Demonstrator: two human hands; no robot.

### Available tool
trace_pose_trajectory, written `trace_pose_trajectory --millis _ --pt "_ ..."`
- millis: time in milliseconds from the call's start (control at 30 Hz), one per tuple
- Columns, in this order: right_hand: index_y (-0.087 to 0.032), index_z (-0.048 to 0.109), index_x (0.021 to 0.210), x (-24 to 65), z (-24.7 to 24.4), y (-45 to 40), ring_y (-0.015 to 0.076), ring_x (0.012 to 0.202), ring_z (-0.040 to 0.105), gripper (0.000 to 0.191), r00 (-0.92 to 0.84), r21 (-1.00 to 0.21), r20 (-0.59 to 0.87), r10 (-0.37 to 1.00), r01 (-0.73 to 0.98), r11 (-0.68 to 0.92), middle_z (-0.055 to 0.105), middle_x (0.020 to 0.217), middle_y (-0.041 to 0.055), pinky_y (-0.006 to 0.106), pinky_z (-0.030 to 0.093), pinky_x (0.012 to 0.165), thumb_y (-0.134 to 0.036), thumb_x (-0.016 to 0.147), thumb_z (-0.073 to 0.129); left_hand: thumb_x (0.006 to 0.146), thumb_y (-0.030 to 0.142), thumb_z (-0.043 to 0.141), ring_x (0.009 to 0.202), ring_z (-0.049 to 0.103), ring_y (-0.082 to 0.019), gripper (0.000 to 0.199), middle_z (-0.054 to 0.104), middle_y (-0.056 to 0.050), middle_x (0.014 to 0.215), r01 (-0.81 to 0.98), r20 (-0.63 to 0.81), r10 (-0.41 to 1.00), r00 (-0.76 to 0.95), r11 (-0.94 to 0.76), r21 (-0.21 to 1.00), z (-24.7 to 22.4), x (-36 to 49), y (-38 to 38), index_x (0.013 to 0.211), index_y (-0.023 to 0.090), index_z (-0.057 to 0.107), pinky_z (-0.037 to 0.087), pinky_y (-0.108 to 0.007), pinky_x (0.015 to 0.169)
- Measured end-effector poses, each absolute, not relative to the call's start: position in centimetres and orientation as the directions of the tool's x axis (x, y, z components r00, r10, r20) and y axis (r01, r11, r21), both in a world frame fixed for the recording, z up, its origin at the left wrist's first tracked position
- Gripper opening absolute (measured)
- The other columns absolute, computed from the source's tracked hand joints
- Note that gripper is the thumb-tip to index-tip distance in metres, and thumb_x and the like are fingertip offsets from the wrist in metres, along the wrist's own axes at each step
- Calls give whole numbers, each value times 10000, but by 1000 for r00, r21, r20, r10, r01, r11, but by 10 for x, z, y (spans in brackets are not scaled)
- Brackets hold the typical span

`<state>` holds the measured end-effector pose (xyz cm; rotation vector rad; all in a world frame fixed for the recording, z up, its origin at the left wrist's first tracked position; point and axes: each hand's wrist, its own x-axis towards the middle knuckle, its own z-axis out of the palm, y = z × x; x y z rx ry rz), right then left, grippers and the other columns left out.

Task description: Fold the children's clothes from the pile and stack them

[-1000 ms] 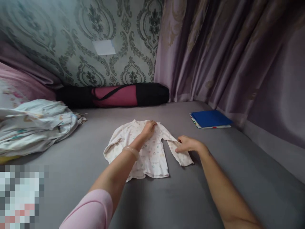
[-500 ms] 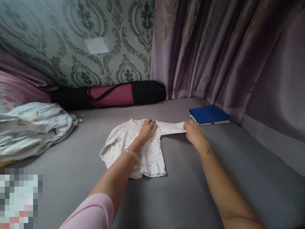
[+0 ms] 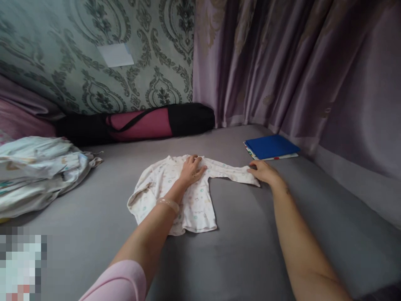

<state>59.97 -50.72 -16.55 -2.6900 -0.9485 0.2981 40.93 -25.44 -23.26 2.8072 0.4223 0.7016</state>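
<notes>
Handling wht shirt [image 3: 200, 200], ctr of frame.
Resting L hand [image 3: 191, 170] on upper part w/ grip apart; touching sleeve [image 3: 232, 172] w/ R hand [image 3: 265, 172], rt of ctr, can't tell grip state.

A pale pink sleeve [image 3: 120, 280] and a translucent bangle [image 3: 168, 204] dress the left arm [image 3: 139, 244].
</notes>
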Motion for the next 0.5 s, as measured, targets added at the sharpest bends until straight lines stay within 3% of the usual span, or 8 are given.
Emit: trace_pose_trajectory --millis 67,167,333,500 --pt "-146 670 1095 599 -168 -507 204 972 627 362 732 -341 -165 661 587 -734 682 1107 114 236 441 779 -272 757 639 903 458 488 1133 473 -281 468 510 -141 1279 210 423 315 850 -938 275 -232 409 -254 1258 158 530 393 -434 993" --pt "-169 700 982 599 -170 -506 193 876 640 298 696 -377 -244 675 573 -727 714 958 77 220 441 715 -243 695 669 913 448 471 1172 457 -282 480 505 -121 1333 196 402 302 864 -939 283 -230 409 -255 1311 181 500 383 -443 1004" --pt "-181 658 785 598 -170 -504 172 740 587 154 687 -373 -182 704 614 -696 646 751 17 225 396 619 -224 636 655 920 449 459 1196 445 -291 482 507 -91 1374 213 346 312 885 -931 296 -227 408 -258 1344 222 492 364 -457 1019" --pt "-181 591 792 597 -172 -505 130 613 496 283 640 -624 -154 753 528 -576 555 653 -27 221 353 540 -431 678 661 921 461 453 1193 443 -296 489 512 -84 1375 230 332 327 885 -926 298 -225 407 -260 1353 235 488 361 -455 1019"
